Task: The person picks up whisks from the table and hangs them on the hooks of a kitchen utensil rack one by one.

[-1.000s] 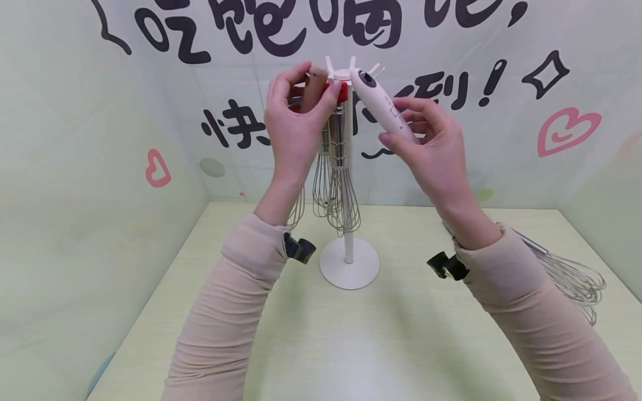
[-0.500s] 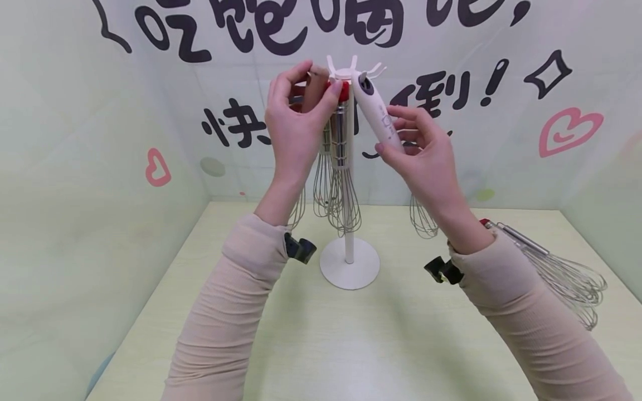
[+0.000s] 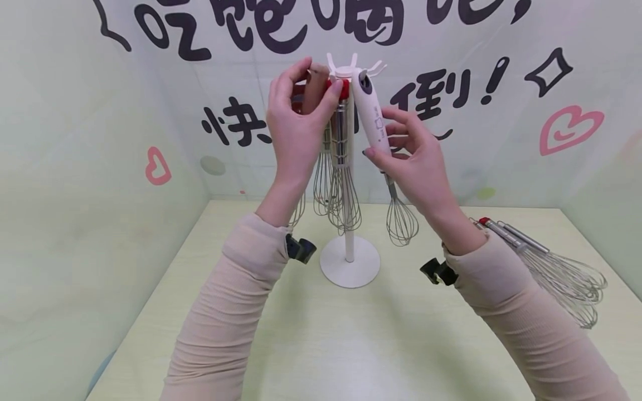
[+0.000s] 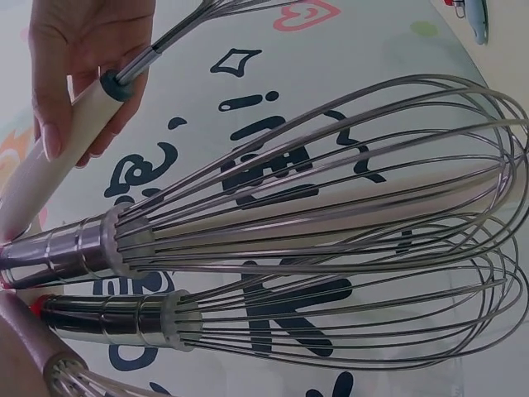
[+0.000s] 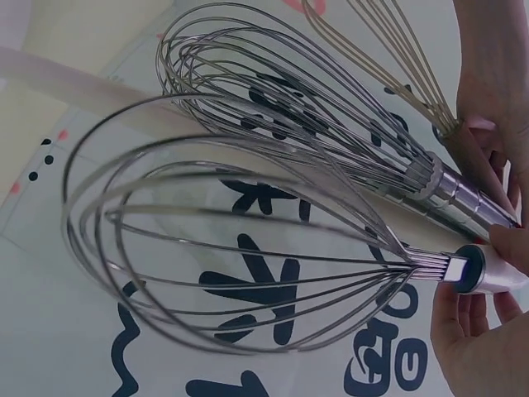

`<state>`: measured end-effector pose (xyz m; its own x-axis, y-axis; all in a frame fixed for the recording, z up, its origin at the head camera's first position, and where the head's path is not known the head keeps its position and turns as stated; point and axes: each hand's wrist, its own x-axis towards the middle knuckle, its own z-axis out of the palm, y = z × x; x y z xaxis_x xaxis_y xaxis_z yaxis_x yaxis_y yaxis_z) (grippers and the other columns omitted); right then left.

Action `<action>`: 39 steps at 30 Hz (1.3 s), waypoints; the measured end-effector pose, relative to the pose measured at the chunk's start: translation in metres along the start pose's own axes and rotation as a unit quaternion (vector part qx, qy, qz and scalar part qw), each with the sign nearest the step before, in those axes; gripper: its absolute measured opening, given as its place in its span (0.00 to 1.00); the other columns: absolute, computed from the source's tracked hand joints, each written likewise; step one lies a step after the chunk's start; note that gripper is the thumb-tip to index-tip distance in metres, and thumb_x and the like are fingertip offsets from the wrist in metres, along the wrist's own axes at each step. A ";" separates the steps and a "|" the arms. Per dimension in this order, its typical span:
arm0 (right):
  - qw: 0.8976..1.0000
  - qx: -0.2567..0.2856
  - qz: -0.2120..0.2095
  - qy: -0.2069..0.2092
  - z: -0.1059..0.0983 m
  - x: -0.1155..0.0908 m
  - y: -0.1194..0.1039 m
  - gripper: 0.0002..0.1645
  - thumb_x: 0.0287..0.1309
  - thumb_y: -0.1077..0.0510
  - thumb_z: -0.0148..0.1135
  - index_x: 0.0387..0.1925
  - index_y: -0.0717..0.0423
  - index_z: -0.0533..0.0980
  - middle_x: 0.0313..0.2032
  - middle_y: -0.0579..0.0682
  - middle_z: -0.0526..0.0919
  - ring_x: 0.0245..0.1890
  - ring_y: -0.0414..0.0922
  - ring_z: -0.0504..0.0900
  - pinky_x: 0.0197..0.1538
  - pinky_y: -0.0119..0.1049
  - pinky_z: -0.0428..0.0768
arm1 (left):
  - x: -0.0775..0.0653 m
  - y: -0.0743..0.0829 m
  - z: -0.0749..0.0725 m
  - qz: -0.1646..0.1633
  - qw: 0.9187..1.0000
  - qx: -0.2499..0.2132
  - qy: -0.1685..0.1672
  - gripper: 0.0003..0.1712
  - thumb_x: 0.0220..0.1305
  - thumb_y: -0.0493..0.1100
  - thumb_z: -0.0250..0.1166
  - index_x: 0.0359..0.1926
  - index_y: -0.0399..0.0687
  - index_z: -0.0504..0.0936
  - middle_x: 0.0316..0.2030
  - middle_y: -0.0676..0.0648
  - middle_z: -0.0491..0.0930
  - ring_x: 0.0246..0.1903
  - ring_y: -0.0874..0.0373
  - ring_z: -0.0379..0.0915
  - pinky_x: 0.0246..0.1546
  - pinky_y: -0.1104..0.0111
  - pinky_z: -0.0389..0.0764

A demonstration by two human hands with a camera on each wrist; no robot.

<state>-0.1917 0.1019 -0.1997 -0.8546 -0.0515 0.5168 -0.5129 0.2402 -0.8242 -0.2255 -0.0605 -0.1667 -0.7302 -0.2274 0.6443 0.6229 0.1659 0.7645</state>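
Note:
My left hand pinches the brown handle of a whisk at the top of a white stand. Its thumb lies against the red top of a steel-handled whisk hanging there. A second steel whisk hangs behind that one. My right hand holds a white-handled whisk by the lower handle, thumb on one side and fingers on the other. This handle's dark-rimmed hole is up at the stand's hooks, wires pointing down. Whether a hook bears its weight, I cannot tell.
Several whisks lie in a pile on the table's right side, partly behind the right forearm. The stand's round white base rests mid-table. A printed backdrop rises behind it.
My right hand has moved left and slightly down, swinging the white handle from a slant to nearly upright. The whisk's wires have come out from behind the forearm. My left hand stays in place.

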 end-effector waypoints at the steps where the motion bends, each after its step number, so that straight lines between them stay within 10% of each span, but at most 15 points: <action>1: 1.000 -0.002 0.001 -0.001 0.000 0.000 0.000 0.32 0.55 0.65 0.65 0.63 0.52 0.69 0.46 0.48 0.76 0.41 0.40 0.78 0.39 0.26 0.82 | 0.000 0.000 0.000 0.000 1.000 0.002 0.001 0.32 0.55 0.45 0.70 0.62 0.45 0.72 0.55 0.47 0.72 0.47 0.62 0.70 0.45 0.76 0.76; 21: 1.000 -0.006 0.014 -0.010 0.000 -0.004 0.006 0.31 0.57 0.64 0.64 0.62 0.56 0.69 0.48 0.53 0.77 0.43 0.40 0.79 0.41 0.25 0.82 | -0.016 0.008 0.012 0.022 0.997 -0.054 0.040 0.20 0.58 0.38 0.68 0.51 0.39 0.76 0.50 0.47 0.66 0.43 0.61 0.67 0.46 0.75 0.80; 39: 1.000 0.001 0.014 -0.016 -0.002 -0.005 0.008 0.30 0.56 0.65 0.64 0.61 0.58 0.70 0.45 0.50 0.77 0.41 0.38 0.79 0.39 0.24 0.82 | -0.011 0.007 0.015 -0.007 0.997 -0.042 0.064 0.30 0.56 0.41 0.70 0.59 0.41 0.71 0.54 0.46 0.70 0.48 0.62 0.68 0.48 0.77 0.77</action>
<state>-0.1915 0.1059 -0.2088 -0.8706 -0.0751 0.4862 -0.4890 0.2397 -0.8387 -0.2173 -0.0420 -0.1684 -0.7009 -0.3508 0.6210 0.6375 0.0825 0.7660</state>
